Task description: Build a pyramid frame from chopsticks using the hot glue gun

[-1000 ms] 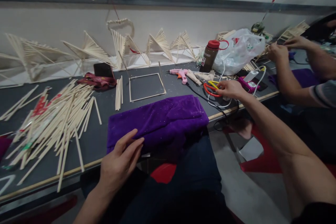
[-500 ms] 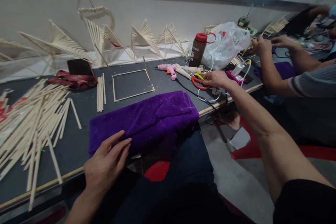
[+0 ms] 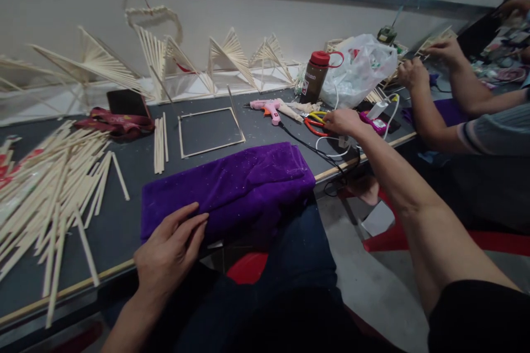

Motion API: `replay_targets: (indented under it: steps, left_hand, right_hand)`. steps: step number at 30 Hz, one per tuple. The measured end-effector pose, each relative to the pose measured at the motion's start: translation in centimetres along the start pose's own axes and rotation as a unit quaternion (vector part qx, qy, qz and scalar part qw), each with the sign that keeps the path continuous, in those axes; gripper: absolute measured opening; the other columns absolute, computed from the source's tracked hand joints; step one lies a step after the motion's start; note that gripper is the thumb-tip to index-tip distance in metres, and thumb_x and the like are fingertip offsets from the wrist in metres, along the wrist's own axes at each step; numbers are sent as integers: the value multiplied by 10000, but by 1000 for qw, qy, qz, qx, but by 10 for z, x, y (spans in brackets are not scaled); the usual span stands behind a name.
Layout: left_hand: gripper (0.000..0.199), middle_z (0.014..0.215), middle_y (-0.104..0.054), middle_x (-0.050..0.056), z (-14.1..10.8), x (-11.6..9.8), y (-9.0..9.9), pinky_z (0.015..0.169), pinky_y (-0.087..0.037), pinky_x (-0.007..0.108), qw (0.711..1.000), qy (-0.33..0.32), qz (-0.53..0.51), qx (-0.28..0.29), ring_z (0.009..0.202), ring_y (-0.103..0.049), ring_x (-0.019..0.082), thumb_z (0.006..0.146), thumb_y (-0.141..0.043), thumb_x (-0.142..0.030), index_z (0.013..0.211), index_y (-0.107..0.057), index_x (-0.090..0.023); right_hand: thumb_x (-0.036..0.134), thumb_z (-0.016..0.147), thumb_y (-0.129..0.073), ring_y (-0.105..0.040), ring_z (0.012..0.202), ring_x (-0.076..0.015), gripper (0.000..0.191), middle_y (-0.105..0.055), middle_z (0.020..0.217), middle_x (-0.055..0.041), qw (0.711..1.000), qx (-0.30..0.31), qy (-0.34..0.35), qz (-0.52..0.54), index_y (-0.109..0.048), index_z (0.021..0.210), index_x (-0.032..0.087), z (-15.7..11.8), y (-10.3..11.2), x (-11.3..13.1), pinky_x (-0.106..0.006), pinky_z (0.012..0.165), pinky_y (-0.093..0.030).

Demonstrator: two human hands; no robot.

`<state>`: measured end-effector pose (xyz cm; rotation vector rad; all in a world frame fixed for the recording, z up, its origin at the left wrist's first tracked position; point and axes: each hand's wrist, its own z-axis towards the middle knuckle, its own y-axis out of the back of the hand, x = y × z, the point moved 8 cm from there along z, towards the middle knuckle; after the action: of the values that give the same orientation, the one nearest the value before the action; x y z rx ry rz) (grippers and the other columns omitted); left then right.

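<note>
My left hand [image 3: 171,242] rests on the near edge of a folded purple cloth [image 3: 240,182], its fingers apart and holding nothing. At the right, my right hand [image 3: 344,122] is over the orange-handled pliers [image 3: 315,127] and yellow-handled pliers [image 3: 318,117]; its fingertips bend down at the handles, and whether they grip anything is hidden. A pink glue gun [image 3: 267,109] lies left of the pliers. Behind the cloth is a square frame of thin sticks [image 3: 211,150], with a stick rising at its right side.
Loose sticks [image 3: 62,193] cover the table's left side. Fan-shaped stick models [image 3: 232,58] stand along the wall. A brown bottle [image 3: 313,80] and a plastic bag [image 3: 358,71] are behind my right hand. Another person's hands [image 3: 414,74] work at the far right.
The view has shifted slightly. My hands keep nearly the same places. One of the other person's hands at the right has risen.
</note>
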<state>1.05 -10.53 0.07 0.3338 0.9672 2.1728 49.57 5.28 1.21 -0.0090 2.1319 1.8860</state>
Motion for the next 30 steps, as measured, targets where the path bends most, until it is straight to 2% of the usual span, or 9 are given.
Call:
replay_targets:
  steps: [8,10,11,13,16,20,24,27,30]
  left_hand:
    - [122,1207,-777,91,-1,1,4,850,-638,324,999,31,-33,5,985,-794,218,985,-718,-147,1093,-739,-201]
    - [106,1203,-783,63,3,6,8,874,-643,308,995,75,-66,13,1012,-788,195,1013,-670,-179,1072,-749,-217]
    - [111,1188,-789,45,8,12,11,890,-642,310,991,108,-75,14,1023,-784,192,1012,-666,-195,1057,-761,-230]
    - [140,1171,-797,28,22,26,17,941,-634,344,983,168,-79,5,1052,-773,202,1015,-641,-252,1030,-779,-244]
    - [180,1191,-784,37,48,57,28,928,-622,336,967,247,-56,-35,1090,-743,207,1006,-613,-295,1037,-780,-238]
    - [271,1186,-774,47,79,115,29,949,-589,323,939,339,-34,-55,1072,-723,198,992,-544,-182,1152,-762,-207]
    - [341,1150,-795,95,99,165,1,1019,-537,352,908,414,27,58,1119,-715,243,963,-526,-165,1188,-782,-165]
    - [327,1195,-783,198,106,185,-29,1071,-509,432,874,448,83,168,1219,-695,342,931,-593,-183,1173,-797,-98]
    - [429,1264,-739,286,104,195,-55,1039,-544,491,843,477,110,224,1234,-689,424,913,-703,-293,1229,-766,-9]
  right_hand:
    - [297,1026,-549,-741,1121,-398,387,-765,1230,-297,999,-3,-46,-10,-821,1200,84,-14,14,6,-407,790,-492]
    - [300,1021,-594,-735,1112,-407,395,-741,1252,-332,999,-31,-31,-16,-793,1253,50,-26,27,21,-434,757,-460]
    - [305,1009,-634,-740,1097,-390,390,-747,1257,-313,996,-91,-12,-1,-784,1289,80,-33,42,34,-438,749,-444]
    - [316,1030,-623,-745,1082,-333,352,-776,1235,-251,977,-195,69,58,-790,1297,159,-52,73,72,-427,781,-453]
    - [351,1053,-567,-753,1061,-316,327,-807,1142,-173,940,-230,215,131,-822,1177,189,-84,105,151,-406,827,-493]
    - [301,1054,-504,-743,1042,-289,336,-806,1113,-103,907,-181,339,170,-819,1136,215,-108,121,271,-371,835,-497]
    - [277,1056,-487,-744,982,-264,340,-811,1126,-113,884,-149,408,173,-807,1136,192,-102,113,368,-337,764,-447]
    - [265,1069,-434,-743,998,-260,385,-814,1152,-125,881,-153,411,180,-797,1165,184,-84,100,401,-325,733,-420]
    - [297,1080,-407,-737,1008,-257,415,-815,1163,-122,888,-156,387,192,-797,1171,191,-67,85,403,-318,734,-421]
